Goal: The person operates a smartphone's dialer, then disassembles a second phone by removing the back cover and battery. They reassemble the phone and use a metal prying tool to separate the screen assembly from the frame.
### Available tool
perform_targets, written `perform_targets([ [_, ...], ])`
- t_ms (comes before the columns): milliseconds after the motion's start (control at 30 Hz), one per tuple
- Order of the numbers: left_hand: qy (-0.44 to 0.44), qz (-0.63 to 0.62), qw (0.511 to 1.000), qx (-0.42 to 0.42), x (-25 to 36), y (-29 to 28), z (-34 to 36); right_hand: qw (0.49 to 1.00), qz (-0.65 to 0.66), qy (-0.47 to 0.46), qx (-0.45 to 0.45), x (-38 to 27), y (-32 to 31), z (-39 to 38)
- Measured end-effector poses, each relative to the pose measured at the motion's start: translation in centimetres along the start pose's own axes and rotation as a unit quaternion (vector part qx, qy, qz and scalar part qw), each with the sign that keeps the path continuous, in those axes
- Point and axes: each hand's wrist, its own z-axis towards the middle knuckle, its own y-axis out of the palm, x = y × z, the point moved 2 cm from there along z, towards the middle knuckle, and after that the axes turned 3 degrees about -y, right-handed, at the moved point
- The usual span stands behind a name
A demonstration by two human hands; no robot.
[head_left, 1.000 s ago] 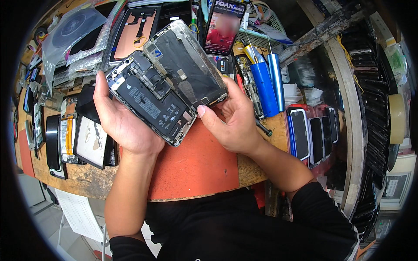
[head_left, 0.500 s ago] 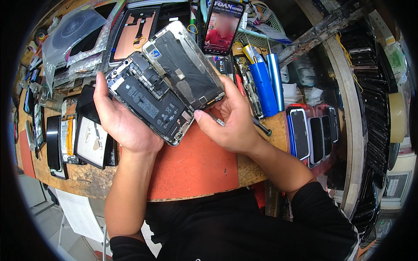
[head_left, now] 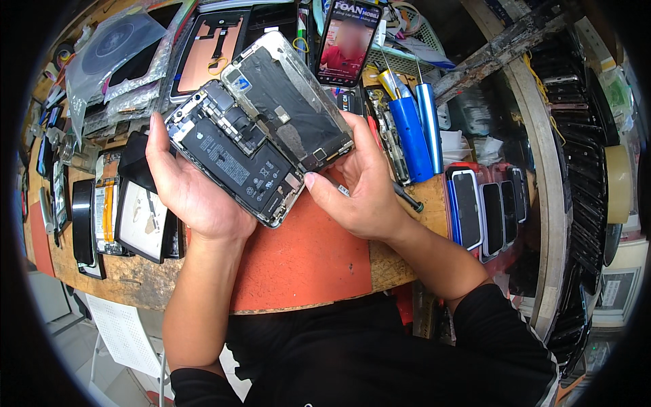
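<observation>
An opened smartphone is held up over the orange-red mat (head_left: 298, 264). Its body (head_left: 234, 159), with a black battery and exposed circuit board, rests in my left hand (head_left: 196, 186); the thumb lies along its upper left end and the other fingers are hidden beneath. Beside it, tilted like an open book, is the phone's screen assembly (head_left: 291, 102), its dark inner side facing up. My right hand (head_left: 356, 186) grips the screen's lower right end, with the thumb tip by the body's lower corner. Whether a cable joins the two halves I cannot tell.
A propped phone (head_left: 347, 44) plays a video at the back. Blue screwdriver-like tools (head_left: 410, 136) stand right of my hands. Several phones (head_left: 468, 203) lie farther right, disassembled phone parts (head_left: 146, 217) to the left. Plastic-wrapped parts (head_left: 122, 51) are piled at the back left.
The screen assembly has shifted very slightly to the right with my right hand. Both hands keep their hold, and the phone body has barely moved.
</observation>
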Motion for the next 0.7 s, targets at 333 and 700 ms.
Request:
perform_targets([
  [333,0.009,-0.003,1.000,-0.007,-0.15,0.00,-0.48,1.000,0.012,0.003,0.018,-0.07,0.27,-0.16],
  [700,0.013,-0.032,0.997,-0.063,0.15,-0.41,-0.76,0.998,-0.034,-0.041,0.020,-0.48,0.34,-0.34],
])
